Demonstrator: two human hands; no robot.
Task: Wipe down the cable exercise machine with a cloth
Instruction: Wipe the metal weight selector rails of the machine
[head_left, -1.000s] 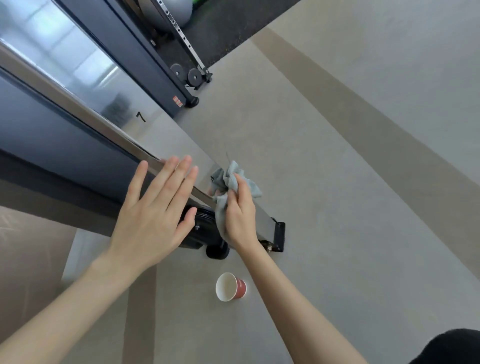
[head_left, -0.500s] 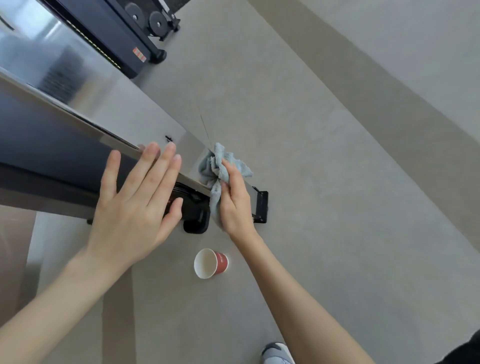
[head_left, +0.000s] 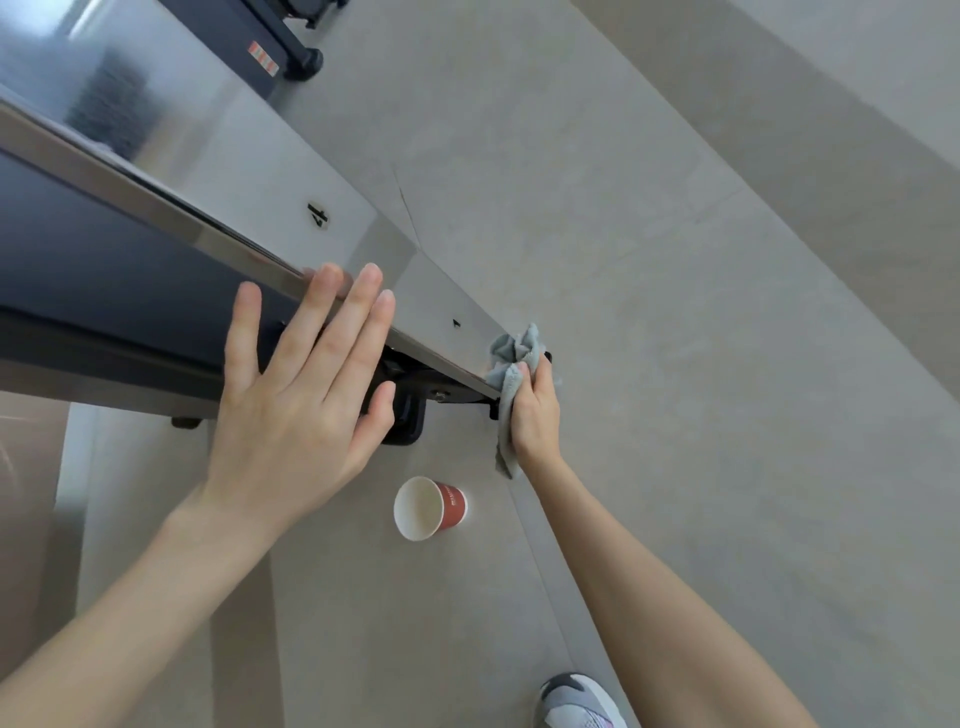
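At the lower end of the rail (head_left: 332, 249), your right hand (head_left: 535, 415) grips the cloth (head_left: 511, 361), bunched against the steel. Cloth: soft, light, limp; probably holds best wadded in the palm. Left hand (head_left: 296, 410) is flat, fingers straight, fingertips at the rail edge. Steel looks smooth, likely slick.
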